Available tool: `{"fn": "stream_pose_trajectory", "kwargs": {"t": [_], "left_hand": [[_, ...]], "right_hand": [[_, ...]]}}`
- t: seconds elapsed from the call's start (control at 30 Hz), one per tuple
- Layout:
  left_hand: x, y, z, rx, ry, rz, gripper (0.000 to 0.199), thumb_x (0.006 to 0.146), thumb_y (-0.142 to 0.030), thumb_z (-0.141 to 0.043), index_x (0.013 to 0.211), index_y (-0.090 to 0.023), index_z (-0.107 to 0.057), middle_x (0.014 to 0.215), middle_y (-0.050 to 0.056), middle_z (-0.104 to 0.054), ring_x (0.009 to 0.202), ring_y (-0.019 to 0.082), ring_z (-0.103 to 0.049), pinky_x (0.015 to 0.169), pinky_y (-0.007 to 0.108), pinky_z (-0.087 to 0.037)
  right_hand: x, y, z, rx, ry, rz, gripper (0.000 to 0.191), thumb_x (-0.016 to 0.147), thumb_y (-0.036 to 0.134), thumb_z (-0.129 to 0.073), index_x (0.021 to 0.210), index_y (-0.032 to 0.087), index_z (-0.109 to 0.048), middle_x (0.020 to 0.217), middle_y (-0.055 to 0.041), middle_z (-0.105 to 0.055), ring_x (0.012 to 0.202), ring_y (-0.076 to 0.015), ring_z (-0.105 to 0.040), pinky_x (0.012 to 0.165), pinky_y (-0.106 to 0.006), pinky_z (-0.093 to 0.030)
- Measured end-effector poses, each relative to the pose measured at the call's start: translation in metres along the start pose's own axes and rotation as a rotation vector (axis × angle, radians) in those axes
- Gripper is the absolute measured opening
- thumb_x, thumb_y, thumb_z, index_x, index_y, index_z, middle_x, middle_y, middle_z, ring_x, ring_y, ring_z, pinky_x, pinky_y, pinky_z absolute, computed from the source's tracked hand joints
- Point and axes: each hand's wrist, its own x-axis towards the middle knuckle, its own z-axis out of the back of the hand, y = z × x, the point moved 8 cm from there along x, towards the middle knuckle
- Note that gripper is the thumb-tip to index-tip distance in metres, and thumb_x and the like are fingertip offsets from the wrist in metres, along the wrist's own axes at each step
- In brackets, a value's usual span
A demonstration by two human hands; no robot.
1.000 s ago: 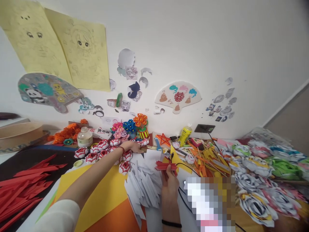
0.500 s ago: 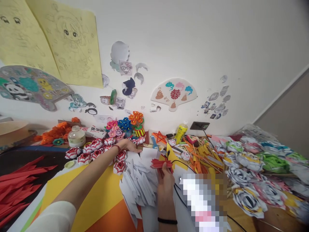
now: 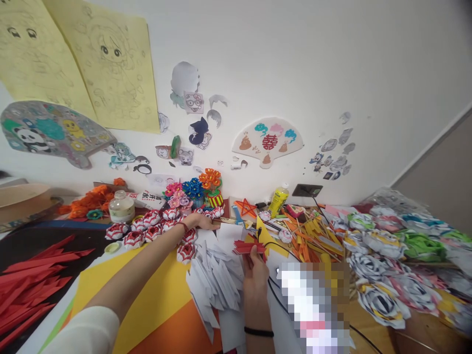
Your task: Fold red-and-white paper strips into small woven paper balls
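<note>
My right hand [image 3: 255,270], a black band at its wrist, grips a small bundle of red folded paper pieces [image 3: 245,247] between thumb and fingers. My left hand [image 3: 202,221] reaches to the far side of the work area, beside the red-and-white paper flowers [image 3: 171,214]. Its fingertips are close to a wooden stick with lettering [image 3: 224,219]; whether they hold anything is hidden. Between my arms lies a heap of white folded paper strips [image 3: 212,280]. A white sheet [image 3: 229,233] is just beyond the heap.
Red strips [image 3: 37,270] lie on a black surface at left. Yellow sheets [image 3: 147,290] spread under my left arm. A clear bottle [image 3: 121,206], a yellow bottle [image 3: 279,199] and potted paper flowers [image 3: 210,181] stand along the wall. Large paper flowers [image 3: 383,300] crowd the right; a black cable [image 3: 276,297] runs past my right hand.
The whole view has shifted slightly to the right. Both hands keep nearly the same places, and the red paper bundle stays in my right hand.
</note>
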Motion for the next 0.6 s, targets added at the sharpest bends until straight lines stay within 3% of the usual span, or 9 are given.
{"fn": "stream_pose_trajectory", "kwargs": {"t": [0.2, 0.43, 0.6], "left_hand": [[0.008, 0.007, 0.005, 0.114, -0.124, -0.003, 0.075, 0.077, -0.076, -0.045, 0.097, -0.008, -0.071, 0.105, 0.019, -0.071, 0.088, 0.027, -0.067, 0.078, 0.031, -0.051], [0.014, 0.011, 0.007, 0.144, -0.081, -0.014, 0.073, 0.075, -0.076, -0.047, 0.094, -0.011, -0.074, 0.096, 0.015, -0.074, 0.085, 0.026, -0.068, 0.075, 0.029, -0.052], [0.019, 0.007, 0.002, 0.134, -0.078, -0.042, 0.072, 0.072, -0.077, -0.050, 0.090, -0.011, -0.074, 0.094, 0.014, -0.075, 0.077, 0.023, -0.068, 0.069, 0.027, -0.053]], "right_hand": [[0.009, -0.002, 0.003, -0.037, 0.026, 0.014, 0.033, 0.060, 0.026, -0.085, 0.087, 0.015, -0.070, 0.083, -0.0022, -0.076, 0.077, -0.0161, -0.072, 0.069, -0.024, -0.061], [0.004, -0.002, 0.002, 0.036, 0.001, -0.016, 0.028, 0.060, 0.020, -0.085, 0.083, 0.014, -0.070, 0.078, -0.0011, -0.075, 0.069, -0.0132, -0.070, 0.064, -0.021, -0.060], [0.006, -0.002, 0.001, 0.015, 0.028, -0.024, 0.032, 0.060, 0.023, -0.086, 0.086, 0.015, -0.070, 0.079, -0.0008, -0.075, 0.073, -0.0142, -0.071, 0.067, -0.022, -0.060]]}}
